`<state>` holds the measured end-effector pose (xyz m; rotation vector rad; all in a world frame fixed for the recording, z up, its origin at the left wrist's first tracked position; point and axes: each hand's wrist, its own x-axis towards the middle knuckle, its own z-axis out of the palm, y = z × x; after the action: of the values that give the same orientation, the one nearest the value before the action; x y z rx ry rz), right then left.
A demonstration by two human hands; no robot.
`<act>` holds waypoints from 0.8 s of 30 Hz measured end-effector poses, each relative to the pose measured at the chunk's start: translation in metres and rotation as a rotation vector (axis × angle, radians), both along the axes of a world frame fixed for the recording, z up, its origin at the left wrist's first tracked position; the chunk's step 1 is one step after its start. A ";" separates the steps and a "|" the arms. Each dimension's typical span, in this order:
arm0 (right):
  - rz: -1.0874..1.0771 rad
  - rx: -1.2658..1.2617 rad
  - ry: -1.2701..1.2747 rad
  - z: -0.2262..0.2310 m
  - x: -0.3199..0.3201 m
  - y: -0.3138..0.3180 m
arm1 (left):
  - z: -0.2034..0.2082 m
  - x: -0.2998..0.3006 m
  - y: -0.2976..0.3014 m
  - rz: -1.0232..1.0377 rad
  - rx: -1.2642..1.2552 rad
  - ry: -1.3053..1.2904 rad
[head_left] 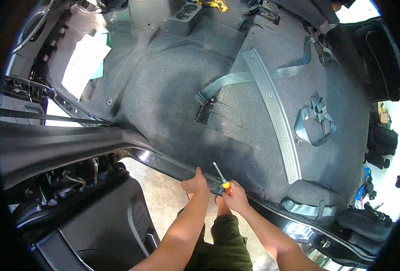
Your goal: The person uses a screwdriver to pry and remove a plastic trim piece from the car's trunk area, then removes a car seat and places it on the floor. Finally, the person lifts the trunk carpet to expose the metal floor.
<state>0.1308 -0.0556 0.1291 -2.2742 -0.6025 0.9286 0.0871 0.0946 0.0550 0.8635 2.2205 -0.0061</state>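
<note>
In my right hand [237, 198] is a screwdriver [226, 184] with a yellow and red handle. Its metal shaft points up and to the left, over the edge of the grey carpeted floor [173, 113]. Beside it, my left hand [195, 183] is at the dark door sill [164, 163], one digit stretched forward and the other fingers curled. Whatever those curled fingers hold, if anything, is hidden. The two hands are apart, close to the sill's outer edge.
A long metal strip [274, 113] lies across the carpet over a grey seat belt [236, 79]. Another belt [316, 122] is coiled to its right. White papers [86, 63] lie at far left, a yellow tool [217, 5] at the back. An open door [96, 226] stands at lower left.
</note>
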 end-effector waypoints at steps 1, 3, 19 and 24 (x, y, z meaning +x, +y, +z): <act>0.023 -0.028 -0.011 -0.015 0.002 0.007 | -0.001 0.002 0.001 0.031 0.005 0.007; 0.104 0.024 -0.109 -0.046 0.004 0.023 | -0.001 0.000 0.008 0.265 -0.029 -0.198; 0.208 -0.369 0.155 -0.085 0.017 0.067 | 0.000 -0.019 0.008 0.598 -0.110 -0.718; 0.167 -0.146 0.107 -0.067 0.004 0.049 | -0.025 -0.049 0.005 0.355 -0.177 -0.855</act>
<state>0.1349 -0.0061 0.0624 -2.3107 -0.7057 1.2031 0.0384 0.0999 0.0303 0.2688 1.4969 0.2796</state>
